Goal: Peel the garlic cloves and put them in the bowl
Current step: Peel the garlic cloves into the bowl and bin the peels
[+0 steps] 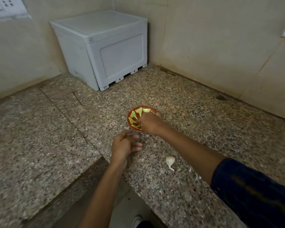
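Right hand (149, 123) over the bowl (135, 117), fingers bunched, probably dropping a clove; contents hidden. Left hand (124, 146) loosely curled, empty, waiting nearby. Unpeeled garlic clove (169, 160) near right.

speckled polished granite counter (171, 99), glossy glazed bowl (135, 117), matt plastic box (109, 51).

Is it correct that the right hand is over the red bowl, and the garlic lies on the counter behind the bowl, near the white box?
Not quite. In the head view the garlic lies in front of the red bowl, nearer the person, far from the white box. The right hand is indeed over the bowl.
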